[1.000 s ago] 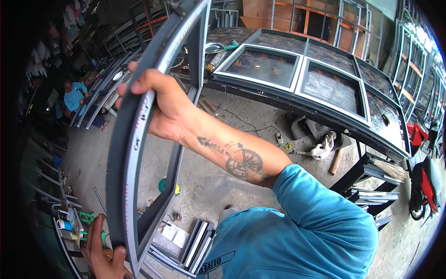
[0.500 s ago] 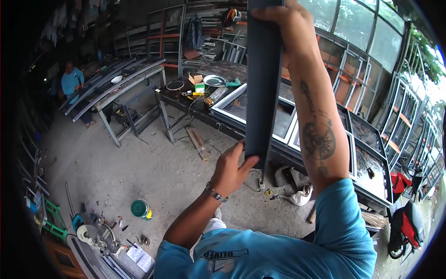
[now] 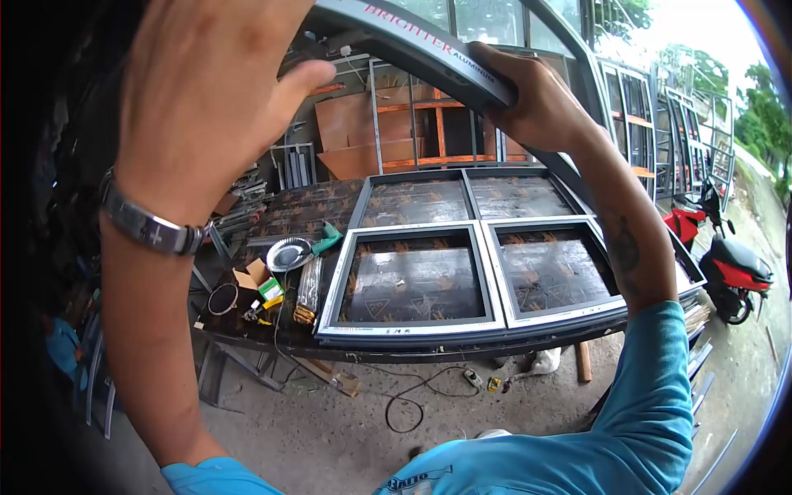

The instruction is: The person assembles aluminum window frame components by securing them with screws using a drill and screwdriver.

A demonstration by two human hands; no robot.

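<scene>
A grey aluminum frame [image 3: 412, 41] with a "BRIGHTER ALUMINUM" label is held up slantwise at the top of the view. My right hand [image 3: 536, 95] is closed around its rail near the lower right end. My left hand [image 3: 214, 91] is large and close at the upper left, beside the rail's upper end. Its thumb sticks out to the right; the other fingers are cut off by the top edge, so its hold on the frame cannot be seen. Below, a multi-pane aluminum window frame [image 3: 492, 280] lies flat on the dark table [image 3: 289, 198].
On the table's left side are a silver plate [image 3: 289, 254], a green tool [image 3: 327, 238], an opened cardboard box [image 3: 252, 275] and a ring [image 3: 223, 299]. A cable [image 3: 404, 400] loops on the floor. A red-and-black motorbike [image 3: 734, 264] stands at right, near upright frames [image 3: 701, 124].
The long grey piece, upright before, is now tilted crosswise and closer. My left hand has risen from its lower end to the upper left. The view has turned right toward the table.
</scene>
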